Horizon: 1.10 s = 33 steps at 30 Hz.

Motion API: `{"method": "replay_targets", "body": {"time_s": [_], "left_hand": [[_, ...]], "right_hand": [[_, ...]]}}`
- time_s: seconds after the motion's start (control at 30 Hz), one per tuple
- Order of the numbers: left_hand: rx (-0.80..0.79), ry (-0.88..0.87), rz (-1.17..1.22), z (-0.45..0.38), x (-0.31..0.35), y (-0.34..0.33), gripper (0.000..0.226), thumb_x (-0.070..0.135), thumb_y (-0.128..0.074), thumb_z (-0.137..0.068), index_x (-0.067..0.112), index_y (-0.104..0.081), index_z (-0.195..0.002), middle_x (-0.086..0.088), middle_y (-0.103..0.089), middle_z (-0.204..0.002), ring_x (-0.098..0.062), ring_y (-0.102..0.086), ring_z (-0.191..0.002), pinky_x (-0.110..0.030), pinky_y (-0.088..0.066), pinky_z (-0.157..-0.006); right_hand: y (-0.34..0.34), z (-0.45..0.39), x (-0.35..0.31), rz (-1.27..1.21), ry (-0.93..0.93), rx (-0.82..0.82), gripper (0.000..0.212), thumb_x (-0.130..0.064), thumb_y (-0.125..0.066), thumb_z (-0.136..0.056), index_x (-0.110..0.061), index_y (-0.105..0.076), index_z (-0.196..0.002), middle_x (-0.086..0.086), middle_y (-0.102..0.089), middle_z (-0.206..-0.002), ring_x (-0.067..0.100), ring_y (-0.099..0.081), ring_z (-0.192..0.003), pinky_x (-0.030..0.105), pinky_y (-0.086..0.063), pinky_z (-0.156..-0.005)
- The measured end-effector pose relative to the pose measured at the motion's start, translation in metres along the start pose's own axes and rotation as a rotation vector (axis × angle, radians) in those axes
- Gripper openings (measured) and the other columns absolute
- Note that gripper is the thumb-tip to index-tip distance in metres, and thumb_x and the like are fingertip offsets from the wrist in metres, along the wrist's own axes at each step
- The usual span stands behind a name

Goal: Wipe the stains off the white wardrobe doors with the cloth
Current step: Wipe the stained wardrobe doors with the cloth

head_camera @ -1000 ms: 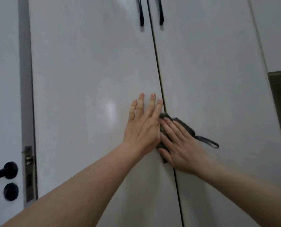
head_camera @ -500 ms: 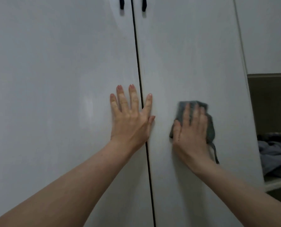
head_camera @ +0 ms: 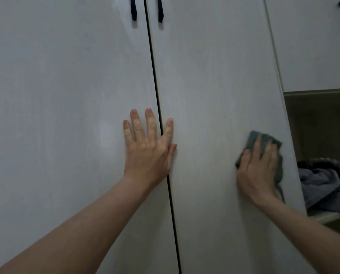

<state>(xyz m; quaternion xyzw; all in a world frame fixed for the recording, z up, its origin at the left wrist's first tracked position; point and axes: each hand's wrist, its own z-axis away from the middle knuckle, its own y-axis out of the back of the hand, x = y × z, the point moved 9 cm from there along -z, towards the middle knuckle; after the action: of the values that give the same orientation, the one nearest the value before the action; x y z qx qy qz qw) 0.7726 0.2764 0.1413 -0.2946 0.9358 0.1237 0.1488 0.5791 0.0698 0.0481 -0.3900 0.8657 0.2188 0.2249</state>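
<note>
Two white wardrobe doors are seen — left door and right door, split by one dark seam, with two black handles near the top. Left hand is laid flat across the seam, fingers straight, nothing held. One grey-green cloth is pressed against the right door near its outer edge by the right hand, fingers extended — not clenched. One grey garment is seen in the open compartment at right.

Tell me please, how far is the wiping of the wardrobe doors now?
Done: cannot be judged; no clear stains show on either door, and the picture is soft. In hand: the right hand presses the cloth flat on the right door, near its outer edge. The left hand lies flat across the gap between the doors. Left: probably the left door, where no cloth is.
</note>
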Motion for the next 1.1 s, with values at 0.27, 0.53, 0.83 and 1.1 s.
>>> {"method": "replay_targets", "body": {"time_s": [0.27,0.53,0.83,1.1], "left_hand": [[-0.092,0.006,-0.018,-0.003,0.000,-0.001,0.063,0.048,-0.039,-0.099,0.020,-0.029,-0.155,-0.034,-0.017,-0.157,-0.064,-0.010,-0.140,-0.072,-0.016,-0.112],[-0.229,-0.009,0.014,-0.004,-0.002,0.004,0.064,0.048,-0.033,-0.102,0.024,-0.014,-0.158,-0.029,-0.004,-0.161,-0.059,-0.001,-0.144,-0.064,-0.010,-0.117],[-0.359,-0.005,0.004,0.041,-0.087,0.026,0.067,0.046,-0.027,-0.104,0.018,0.001,-0.159,-0.016,0.003,-0.166,-0.030,0.005,-0.153,-0.049,-0.001,-0.123],[-0.380,0.824,0.260,0.198,-0.217,0.027,0.108,0.063,-0.049,-0.092,0.004,0.017,-0.154,-0.021,0.022,-0.161,-0.036,0.021,-0.149,-0.051,0.009,-0.122]], "right_hand": [[-0.025,0.123,-0.096,0.092,0.786,-0.052,0.057,-0.040,-0.026,-0.104,-0.017,-0.022,-0.155,0.016,-0.019,-0.161,0.033,-0.016,-0.150,0.047,-0.013,-0.122],[-0.003,0.050,0.070,-0.107,-0.172,-0.046,0.072,-0.048,-0.008,-0.098,-0.007,0.000,-0.156,0.022,0.000,-0.162,0.035,0.000,-0.150,0.044,0.001,-0.122],[-0.013,0.090,-0.149,-0.342,0.398,0.004,0.050,-0.017,-0.033,-0.105,-0.001,-0.027,-0.152,0.024,-0.021,-0.158,0.038,-0.016,-0.148,0.043,-0.011,-0.122],[-0.040,0.200,-0.221,-0.127,0.738,-0.099,0.055,-0.018,-0.035,-0.104,-0.008,-0.019,-0.156,0.021,-0.010,-0.162,0.032,-0.005,-0.151,0.044,-0.004,-0.123]]}}
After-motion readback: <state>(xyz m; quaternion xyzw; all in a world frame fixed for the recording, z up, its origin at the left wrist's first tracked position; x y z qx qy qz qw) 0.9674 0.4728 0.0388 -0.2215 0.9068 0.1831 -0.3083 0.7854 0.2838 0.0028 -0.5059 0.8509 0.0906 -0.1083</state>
